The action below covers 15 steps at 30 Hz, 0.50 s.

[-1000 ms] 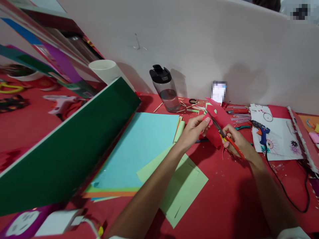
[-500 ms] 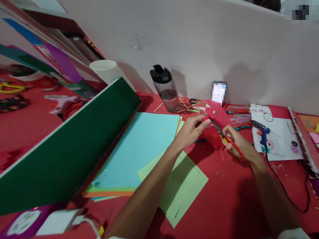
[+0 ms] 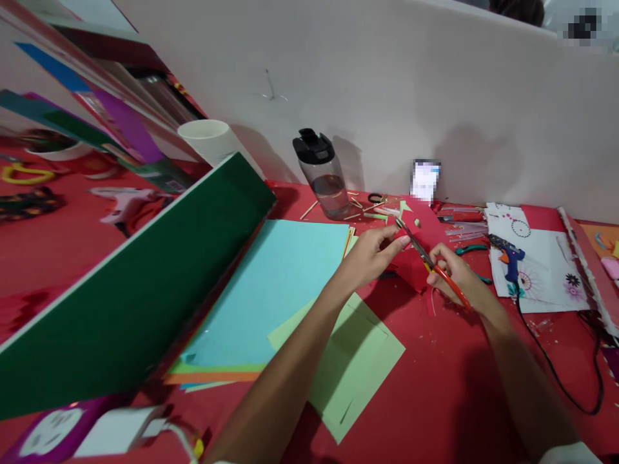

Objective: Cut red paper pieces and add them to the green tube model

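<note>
Red surface (image 3: pixel 425 386), toward far edge | our left hand (image 3: pixel 371 256) pinched red paper (image 3: pixel 401 235), apparently for steadiness | our right hand (image 3: pixel 463 274) gripped scissors (image 3: pixel 423 255)

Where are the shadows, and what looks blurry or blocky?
Head view: the water bottle throws a shadow on the white partition, a dark band crosses the light green paper; same head view: the phone is pixelated, the pink glue gun looks soft, the scissors clearer.

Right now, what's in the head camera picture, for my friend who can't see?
A right hand holds scissors beside red paper in the left hand, over a red table. Coloured sheets and a water bottle are nearby.
</note>
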{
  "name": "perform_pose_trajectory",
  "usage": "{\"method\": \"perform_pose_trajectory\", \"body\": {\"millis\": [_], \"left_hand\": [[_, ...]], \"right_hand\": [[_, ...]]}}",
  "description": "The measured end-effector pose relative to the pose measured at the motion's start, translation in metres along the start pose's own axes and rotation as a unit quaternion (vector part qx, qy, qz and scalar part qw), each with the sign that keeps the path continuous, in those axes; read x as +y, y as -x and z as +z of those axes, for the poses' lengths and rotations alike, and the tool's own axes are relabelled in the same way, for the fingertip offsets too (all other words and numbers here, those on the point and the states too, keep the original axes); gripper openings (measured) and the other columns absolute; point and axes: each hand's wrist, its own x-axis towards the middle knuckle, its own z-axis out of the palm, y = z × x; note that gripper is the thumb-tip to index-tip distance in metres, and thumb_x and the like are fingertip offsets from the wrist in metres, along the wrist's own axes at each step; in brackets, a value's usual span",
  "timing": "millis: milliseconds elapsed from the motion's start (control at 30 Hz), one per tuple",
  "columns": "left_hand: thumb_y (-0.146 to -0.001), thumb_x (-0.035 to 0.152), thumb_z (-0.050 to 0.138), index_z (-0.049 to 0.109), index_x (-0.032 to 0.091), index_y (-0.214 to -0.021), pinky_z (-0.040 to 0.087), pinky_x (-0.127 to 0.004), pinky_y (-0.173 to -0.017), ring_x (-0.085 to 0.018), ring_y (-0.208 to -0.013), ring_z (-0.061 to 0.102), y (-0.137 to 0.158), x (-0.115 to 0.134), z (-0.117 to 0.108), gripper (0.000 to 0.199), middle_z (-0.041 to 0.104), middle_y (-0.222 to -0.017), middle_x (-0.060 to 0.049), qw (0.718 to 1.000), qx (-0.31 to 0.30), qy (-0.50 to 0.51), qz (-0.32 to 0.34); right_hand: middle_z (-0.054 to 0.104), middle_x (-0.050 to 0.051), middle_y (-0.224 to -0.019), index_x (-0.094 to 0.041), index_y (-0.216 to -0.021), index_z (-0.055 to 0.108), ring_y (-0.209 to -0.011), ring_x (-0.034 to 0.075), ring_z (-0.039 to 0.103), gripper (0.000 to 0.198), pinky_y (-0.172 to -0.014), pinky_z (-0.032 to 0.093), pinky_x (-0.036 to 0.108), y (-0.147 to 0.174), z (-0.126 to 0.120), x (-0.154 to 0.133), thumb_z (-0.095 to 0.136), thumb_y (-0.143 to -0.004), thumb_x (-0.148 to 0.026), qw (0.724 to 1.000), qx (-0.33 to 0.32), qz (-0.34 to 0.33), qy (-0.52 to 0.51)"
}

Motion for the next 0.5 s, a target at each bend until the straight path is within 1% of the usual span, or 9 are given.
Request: {"method": "perform_pose_trajectory", "body": {"millis": [100,200,333,500], "left_hand": [[-0.100,0.047,0.056,0.044,0.021,-0.069,0.026,-0.028,-0.055,-0.012,-0.058,0.032,-0.0004,-0.0004,-0.0007,0.042,0.034,-0.064,0.005,1.000,-0.002,-0.002,-0.002],[-0.101,0.048,0.056,0.043,0.022,-0.069,0.025,-0.028,-0.055,-0.012,-0.058,0.031,-0.0003,0.0000,-0.0019,0.043,0.033,-0.064,0.005,1.000,-0.005,0.000,0.002],[-0.101,0.049,0.056,0.040,0.022,-0.068,0.024,-0.028,-0.055,-0.012,-0.059,0.030,0.0001,0.0012,-0.0030,0.045,0.033,-0.064,0.005,1.000,-0.028,-0.002,0.014],[-0.101,0.051,0.056,0.037,0.022,-0.067,0.023,-0.028,-0.055,-0.012,-0.058,0.030,-0.0001,0.0013,-0.0030,0.049,0.031,-0.064,0.005,0.999,-0.044,-0.014,0.016]], "right_hand": [[0.052,-0.009,-0.070,-0.027,-0.097,0.039,-0.052,0.010,0.037,0.053,-0.051,0.029,0.022,-0.0002,-0.0009,0.0049,0.077,-0.085,-0.062,1.000,-0.004,-0.004,-0.006],[0.049,-0.009,-0.072,-0.028,-0.101,0.039,-0.055,0.010,0.037,0.052,-0.052,0.030,0.022,0.0003,-0.0019,0.0084,0.075,-0.086,-0.062,1.000,-0.017,-0.016,-0.005],[0.045,-0.009,-0.074,-0.027,-0.103,0.038,-0.058,0.011,0.036,0.051,-0.053,0.030,0.023,0.0008,-0.0007,0.0069,0.071,-0.088,-0.063,0.999,-0.034,-0.030,0.004],[0.050,-0.008,-0.075,-0.027,-0.102,0.039,-0.060,0.012,0.042,0.048,-0.057,0.032,0.024,0.0012,0.0007,0.0026,0.072,-0.089,-0.059,0.999,-0.015,-0.025,0.018]]}}
